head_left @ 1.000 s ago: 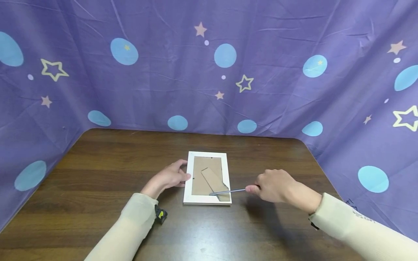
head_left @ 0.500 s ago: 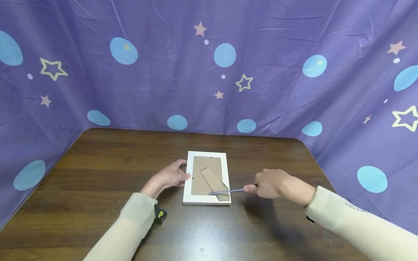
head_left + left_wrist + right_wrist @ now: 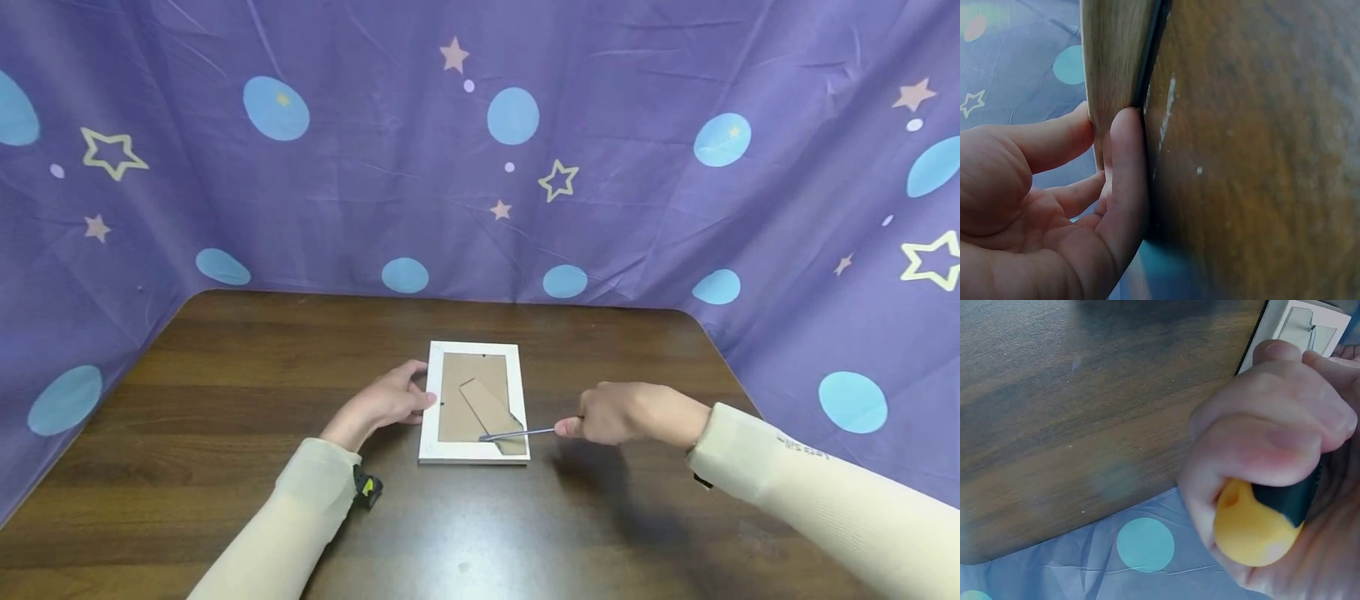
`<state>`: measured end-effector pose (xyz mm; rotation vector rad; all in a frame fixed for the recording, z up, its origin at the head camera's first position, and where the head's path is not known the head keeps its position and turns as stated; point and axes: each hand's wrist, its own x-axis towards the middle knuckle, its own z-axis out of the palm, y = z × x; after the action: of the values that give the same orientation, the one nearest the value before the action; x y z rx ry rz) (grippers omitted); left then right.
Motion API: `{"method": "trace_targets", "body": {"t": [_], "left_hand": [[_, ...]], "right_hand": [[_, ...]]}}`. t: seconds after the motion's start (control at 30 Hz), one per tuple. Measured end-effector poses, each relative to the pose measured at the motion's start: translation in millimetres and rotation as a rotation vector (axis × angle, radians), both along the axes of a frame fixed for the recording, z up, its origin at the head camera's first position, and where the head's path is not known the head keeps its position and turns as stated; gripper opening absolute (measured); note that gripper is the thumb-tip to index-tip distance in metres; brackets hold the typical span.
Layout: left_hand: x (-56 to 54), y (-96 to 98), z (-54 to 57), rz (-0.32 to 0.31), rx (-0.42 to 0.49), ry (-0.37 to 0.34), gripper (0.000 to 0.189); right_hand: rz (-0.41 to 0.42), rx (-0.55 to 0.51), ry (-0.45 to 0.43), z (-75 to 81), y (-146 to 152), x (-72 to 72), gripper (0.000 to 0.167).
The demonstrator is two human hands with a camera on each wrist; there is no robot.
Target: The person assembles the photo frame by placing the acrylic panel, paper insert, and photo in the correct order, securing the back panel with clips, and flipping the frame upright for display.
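A white picture frame lies face down on the table, its brown backing and stand leg facing up. My left hand holds the frame's left side; in the left wrist view, thumb and fingers pinch its wooden edge. In my right hand is a screwdriver, its metal shaft reaching left over the frame. The tip is at the backing's lower edge, near the stand's foot; whether it is under the edge cannot be told. Curled fingers wrap the yellow and black handle in the right wrist view.
The brown wooden table extends around the frame on all sides. A purple curtain with stars and blue ovals hangs behind and along both sides. A black strap device sits at the left cuff.
My right hand has moved slightly left, closer to the frame, with the screwdriver tip staying near the same spot. The left hand keeps its hold. The head view has tilted a little.
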<state>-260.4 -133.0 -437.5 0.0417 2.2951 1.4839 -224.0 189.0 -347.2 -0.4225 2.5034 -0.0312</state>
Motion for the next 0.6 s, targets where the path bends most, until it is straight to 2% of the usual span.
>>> {"method": "trace_targets", "body": {"t": [0.17, 0.27, 0.5, 0.6], "left_hand": [[-2.6, -0.8, 3.2, 0.000, -0.019, 0.009, 0.065], [-3.7, -1.5, 4.4, 0.001, -0.020, 0.005, 0.066], [-2.3, -1.0, 1.9, 0.008, -0.007, -0.008, 0.066], [-1.0, 0.1, -1.2, 0.009, -0.002, -0.010, 0.065]], "right_hand": [[-0.056, -0.024, -0.069, 0.1, -1, 1.1, 0.057], [-0.066, -0.023, -0.085, 0.4, -1, 1.2, 0.063], [-0.080, -0.044, -0.072, -4.4, 1, 10.1, 0.061], [-0.063, -0.067, -0.018, -9.7, 3, 17.6, 0.056]]}}
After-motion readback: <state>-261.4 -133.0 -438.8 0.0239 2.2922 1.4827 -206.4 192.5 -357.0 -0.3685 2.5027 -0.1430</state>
